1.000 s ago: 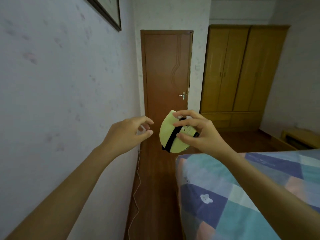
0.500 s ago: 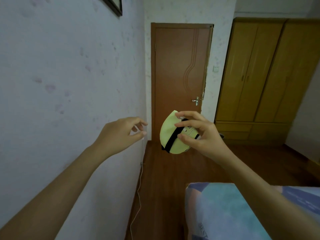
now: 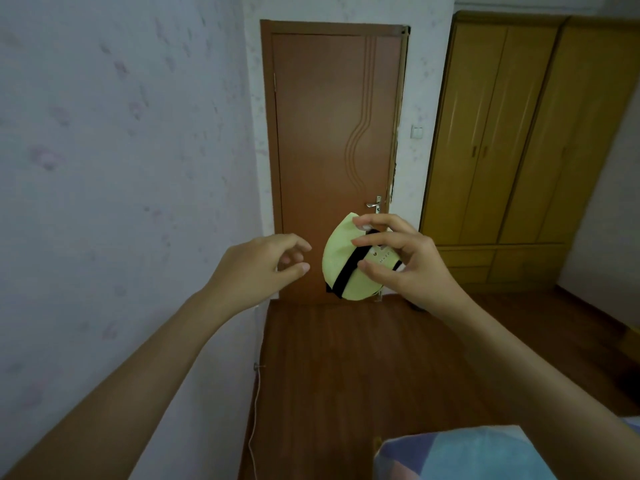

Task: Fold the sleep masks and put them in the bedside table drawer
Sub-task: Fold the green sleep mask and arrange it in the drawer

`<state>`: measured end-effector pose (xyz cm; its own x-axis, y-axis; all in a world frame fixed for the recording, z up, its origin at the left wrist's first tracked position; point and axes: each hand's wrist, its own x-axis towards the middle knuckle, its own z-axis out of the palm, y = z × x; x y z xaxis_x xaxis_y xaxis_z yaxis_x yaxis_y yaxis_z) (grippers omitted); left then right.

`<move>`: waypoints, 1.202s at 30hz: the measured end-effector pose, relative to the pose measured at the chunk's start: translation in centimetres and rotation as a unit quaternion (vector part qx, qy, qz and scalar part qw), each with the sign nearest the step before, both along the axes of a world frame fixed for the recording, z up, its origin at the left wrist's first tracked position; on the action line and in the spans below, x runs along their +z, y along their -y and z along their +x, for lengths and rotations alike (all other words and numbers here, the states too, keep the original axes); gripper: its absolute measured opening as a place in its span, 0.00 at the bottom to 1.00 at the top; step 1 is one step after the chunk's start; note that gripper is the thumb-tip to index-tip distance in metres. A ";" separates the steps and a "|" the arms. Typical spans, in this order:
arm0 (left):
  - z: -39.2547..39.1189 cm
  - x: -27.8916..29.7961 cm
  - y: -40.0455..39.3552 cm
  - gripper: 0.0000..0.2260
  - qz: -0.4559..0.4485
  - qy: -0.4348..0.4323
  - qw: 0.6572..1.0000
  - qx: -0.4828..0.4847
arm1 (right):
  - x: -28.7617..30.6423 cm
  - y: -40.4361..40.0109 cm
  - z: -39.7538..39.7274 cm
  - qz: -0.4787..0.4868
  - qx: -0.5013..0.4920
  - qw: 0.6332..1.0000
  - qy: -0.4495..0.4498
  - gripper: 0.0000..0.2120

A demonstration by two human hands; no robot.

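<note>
Holding a folded pale-yellow fabric sleep mask (image 3: 341, 261) in mid-air, the right hand (image 3: 403, 261) has its grip closed on the mask's right side: the thumb presses the near face low down, and the fingers (image 3: 372, 221) curl over the upper edge and the middle of the face. The mask is doubled over into a rounded half-oval that stands roughly upright, its long axis running top to bottom, its curved edge bulging toward the left hand and its narrower tip pointing up. A black elastic strap (image 3: 348, 271) crosses the near face on a slant, from upper right under the fingers down to the lower left edge, where its end sticks out a little past the fabric. Small print on the fabric shows between the fingers but is too small to read. The left hand (image 3: 263, 263) hovers just beside the mask, apart from it, fingers loosely curled and thumb close to the fingertips, with nothing in its grip. Nothing carries the mask; it hangs in front of a closed brown wooden door (image 3: 332, 140), above the dark wooden floor (image 3: 346, 368). A corner of a blue-checked bed cover (image 3: 460, 455) shows at the bottom edge. No container is in view.
</note>
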<state>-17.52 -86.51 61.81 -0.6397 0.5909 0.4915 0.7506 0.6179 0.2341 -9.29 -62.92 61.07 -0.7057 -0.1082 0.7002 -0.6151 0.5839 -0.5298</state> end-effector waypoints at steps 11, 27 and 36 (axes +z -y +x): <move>-20.8 0.5 -8.4 0.13 -0.009 -0.017 1.000 -0.002 | 0.4 -7.5 -21.2 -0.002 0.009 1.000 -0.009 0.12; -49.9 1.4 -20.6 0.12 -0.026 -0.018 0.990 -0.139 | -0.2 -17.0 -43.8 -0.001 -0.146 0.989 -0.001 0.11; -58.8 0.3 -33.6 0.10 -0.032 0.006 0.966 -0.256 | -1.2 -25.6 -47.6 -0.043 -0.272 0.961 0.039 0.11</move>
<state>-76.29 -52.93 62.15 -0.2600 0.8607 0.4376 0.9594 0.1790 0.2179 -56.90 -37.33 59.90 -0.6918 0.3466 0.6334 -0.1887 0.7600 -0.6219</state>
